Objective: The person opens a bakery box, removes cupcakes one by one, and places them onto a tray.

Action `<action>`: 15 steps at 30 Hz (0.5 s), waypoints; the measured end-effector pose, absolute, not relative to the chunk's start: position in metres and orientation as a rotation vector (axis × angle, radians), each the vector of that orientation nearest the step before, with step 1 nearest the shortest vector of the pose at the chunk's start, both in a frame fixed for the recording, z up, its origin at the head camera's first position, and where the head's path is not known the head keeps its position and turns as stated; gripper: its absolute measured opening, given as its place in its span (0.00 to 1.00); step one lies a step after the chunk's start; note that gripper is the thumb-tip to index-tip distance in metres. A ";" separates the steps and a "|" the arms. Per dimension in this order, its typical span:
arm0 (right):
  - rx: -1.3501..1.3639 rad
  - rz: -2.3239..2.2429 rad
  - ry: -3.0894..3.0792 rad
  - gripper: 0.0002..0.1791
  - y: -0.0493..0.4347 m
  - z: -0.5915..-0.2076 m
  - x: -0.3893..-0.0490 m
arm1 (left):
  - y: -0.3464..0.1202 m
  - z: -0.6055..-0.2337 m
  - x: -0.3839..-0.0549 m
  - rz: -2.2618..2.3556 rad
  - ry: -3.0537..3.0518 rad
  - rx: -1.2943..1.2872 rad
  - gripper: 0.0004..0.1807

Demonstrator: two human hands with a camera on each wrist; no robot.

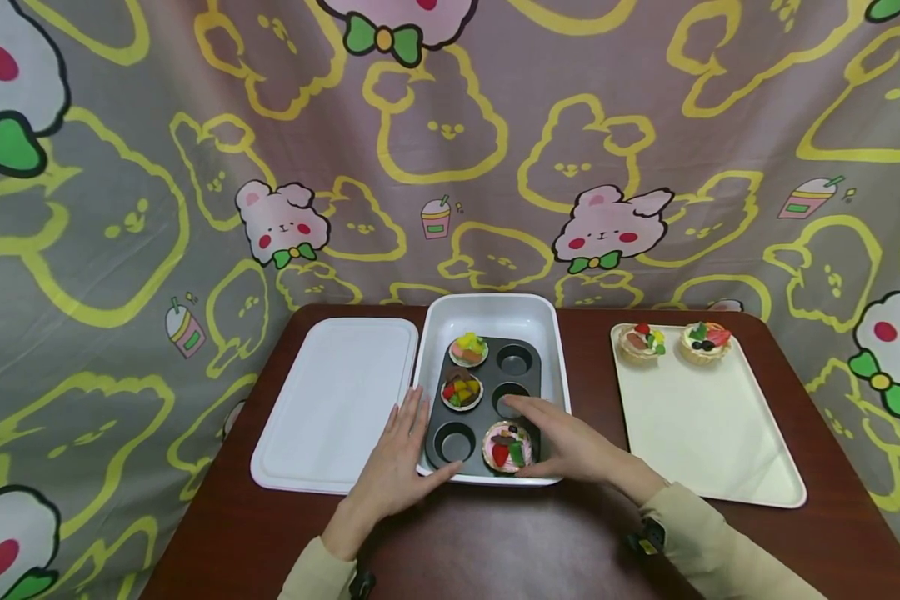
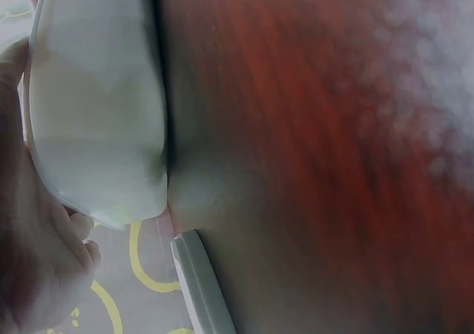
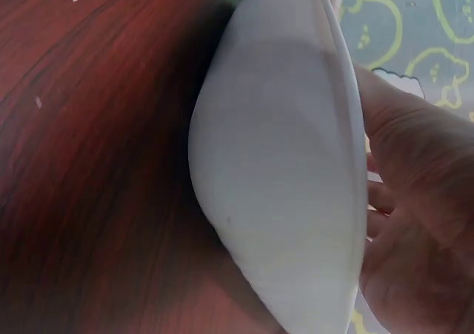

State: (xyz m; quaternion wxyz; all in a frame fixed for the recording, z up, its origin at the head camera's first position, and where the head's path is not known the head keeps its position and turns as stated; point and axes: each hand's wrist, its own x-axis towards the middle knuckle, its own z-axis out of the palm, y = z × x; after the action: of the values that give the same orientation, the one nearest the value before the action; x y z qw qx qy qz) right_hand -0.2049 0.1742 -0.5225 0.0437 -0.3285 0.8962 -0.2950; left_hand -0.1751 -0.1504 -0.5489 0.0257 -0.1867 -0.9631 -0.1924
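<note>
A dark muffin tin [image 1: 487, 417] sits inside a deep white basin [image 1: 559, 358]. Fruit tarts fill three of its cups: a back-left tart [image 1: 468, 349], a middle-left tart [image 1: 462, 390] and a pink-cream tart [image 1: 507, 447] at front right. My left hand [image 1: 397, 462] rests at the basin's left front corner, fingers extended along the rim and thumb at the front edge. Over the right side reaches my right hand [image 1: 573, 442], loosely bent, fingertips above the middle-right cup and thumb beside the pink-cream tart. In the wrist views, the basin's outer wall [image 3: 281, 149] hides most of both hands' fingers.
A flat white tray [image 1: 333, 400] lies left of the basin. To the right, a cream tray [image 1: 712, 433] carries two more tarts [image 1: 705, 342] along its back edge. All stand on a dark red-brown table [image 1: 495, 542], with a patterned curtain [image 1: 450, 200] behind.
</note>
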 end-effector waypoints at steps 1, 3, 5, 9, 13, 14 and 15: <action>-1.014 -0.882 2.743 0.59 0.172 -0.523 -0.205 | -0.150 -0.549 -0.175 -0.588 -2.981 -0.575 0.66; -1.025 -0.856 2.749 0.58 0.169 -0.523 -0.205 | -0.150 -0.548 -0.175 -0.580 -2.994 -0.566 0.67; -1.033 -0.827 2.759 0.56 0.165 -0.523 -0.207 | -0.150 -0.549 -0.174 -0.577 -3.001 -0.561 0.67; -1.072 -0.774 2.767 0.50 0.160 -0.524 -0.212 | -0.151 -0.549 -0.174 -0.578 -3.007 -0.554 0.68; -1.139 -0.737 2.786 0.45 0.158 -0.527 -0.216 | -0.151 -0.549 -0.175 -0.583 -3.008 -0.556 0.68; -1.151 -0.732 2.789 0.44 0.158 -0.528 -0.217 | -0.151 -0.549 -0.175 -0.584 -3.008 -0.558 0.68; -1.166 -0.723 2.797 0.43 0.157 -0.528 -0.218 | -0.151 -0.548 -0.175 -0.587 -3.004 -0.561 0.68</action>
State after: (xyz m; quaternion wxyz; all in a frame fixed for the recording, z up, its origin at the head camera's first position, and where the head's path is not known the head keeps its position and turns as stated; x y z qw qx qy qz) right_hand -0.2176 0.1575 -0.5283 0.0129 -0.3743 0.8977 -0.2319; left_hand -0.1753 -0.1506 -0.5484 0.0151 -0.1801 -0.9653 -0.1885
